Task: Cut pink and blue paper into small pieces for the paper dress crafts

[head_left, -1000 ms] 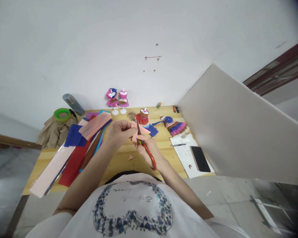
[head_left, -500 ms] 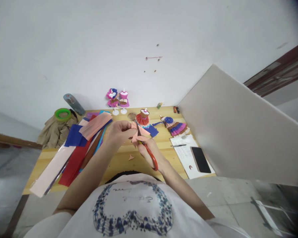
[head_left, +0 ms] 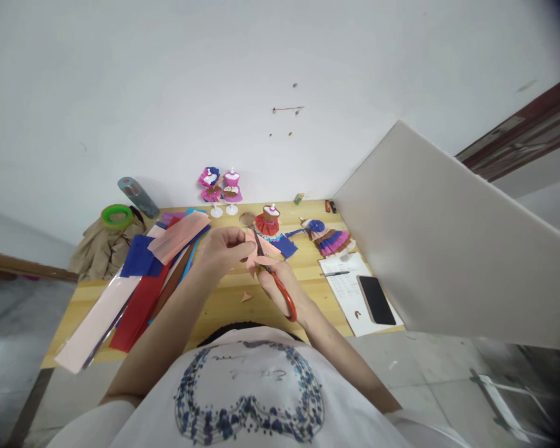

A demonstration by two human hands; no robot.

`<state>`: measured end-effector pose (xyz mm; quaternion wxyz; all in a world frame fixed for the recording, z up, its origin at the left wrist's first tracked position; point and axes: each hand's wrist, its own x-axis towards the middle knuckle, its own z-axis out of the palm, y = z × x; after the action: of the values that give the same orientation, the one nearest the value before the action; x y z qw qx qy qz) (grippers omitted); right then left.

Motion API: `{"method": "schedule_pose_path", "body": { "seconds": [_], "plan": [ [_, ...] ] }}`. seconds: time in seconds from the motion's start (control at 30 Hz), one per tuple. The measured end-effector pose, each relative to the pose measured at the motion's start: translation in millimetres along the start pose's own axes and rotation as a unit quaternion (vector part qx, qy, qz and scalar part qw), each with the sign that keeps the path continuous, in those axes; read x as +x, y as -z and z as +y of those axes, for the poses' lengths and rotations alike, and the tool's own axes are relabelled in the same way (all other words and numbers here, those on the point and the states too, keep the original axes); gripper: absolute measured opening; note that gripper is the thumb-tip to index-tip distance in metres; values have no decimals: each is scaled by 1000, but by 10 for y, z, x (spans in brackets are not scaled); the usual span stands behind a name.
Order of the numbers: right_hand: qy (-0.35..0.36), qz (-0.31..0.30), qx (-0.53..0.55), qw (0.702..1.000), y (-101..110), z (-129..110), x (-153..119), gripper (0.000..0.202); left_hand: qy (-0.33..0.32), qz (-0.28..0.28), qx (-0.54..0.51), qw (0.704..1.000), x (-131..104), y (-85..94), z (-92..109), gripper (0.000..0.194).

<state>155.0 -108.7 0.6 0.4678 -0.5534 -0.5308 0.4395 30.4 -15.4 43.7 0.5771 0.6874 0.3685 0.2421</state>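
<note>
There it was: the left hand (head_left: 228,247) pinched a peach piece (head_left: 271,246) between thumb and fingers, while the right hand (head_left: 279,280), coming in from the other side, grasped orange-handled scissors (head_left: 284,292), their dark blades pointing to the far side and lying against that same piece! The peach piece sat right between the two hands, up above the middle of the desk (head_left: 224,306), its points spreading out to the right; whether the blades were parted was too small to tell. Just nearer, on the bare wood, lay a small peach scrap (head_left: 246,297). Beyond the hands stood a little dress form (head_left: 267,225) in a red skirt, with a blue piece (head_left: 288,247) near it on the right and a round disc (head_left: 247,219) close by on the left. Farther right, a ruffled dress (head_left: 329,239) with a blue flower lay on its side, and nearer than that came a white sheet (head_left: 340,292) carrying a pen (head_left: 336,274) and a dark phone (head_left: 376,300). Over to the left, what a spread: red strips (head_left: 142,305), a blue sheet (head_left: 142,255) and a long pale pink strip (head_left: 98,323), all overlapping! At the far edge, two more dressed forms (head_left: 232,186) stood side by side, and at the far left a bottle (head_left: 139,196) leaned behind a green ring (head_left: 117,216) resting on beige cloth (head_left: 98,249).
</note>
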Motion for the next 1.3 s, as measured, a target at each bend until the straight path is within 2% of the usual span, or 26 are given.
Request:
{"method": "schedule_pose_path", "body": {
  "seconds": [0.27, 0.43, 0.57, 0.77, 1.07, 1.3],
  "plan": [
    [5, -1, 4, 1000, -17, 83, -5, 11, 22, -4, -50, 998, -34, 52, -34, 20],
    [12, 5, -5, 1000, -8, 67, 2, 12, 15, 29, -68, 997, -38, 12, -48, 21],
    [37, -14, -20, 999, 7, 76, 11, 14, 10, 54, -74, 996, -46, -29, -23, 21],
    [63, -20, -45, 997, 22, 71, 8, 20, 14, 42, -77, 996, -33, -15, -7, 17],
    [63, -27, -47, 997, 25, 110, 6, 8, 5, 25, -83, 996, -34, -19, -3, 19],
    [59, -18, -31, 998, 13, 51, 16, 11, 7, 28, -104, 994, -25, -43, 8, 19]
  ]
}}
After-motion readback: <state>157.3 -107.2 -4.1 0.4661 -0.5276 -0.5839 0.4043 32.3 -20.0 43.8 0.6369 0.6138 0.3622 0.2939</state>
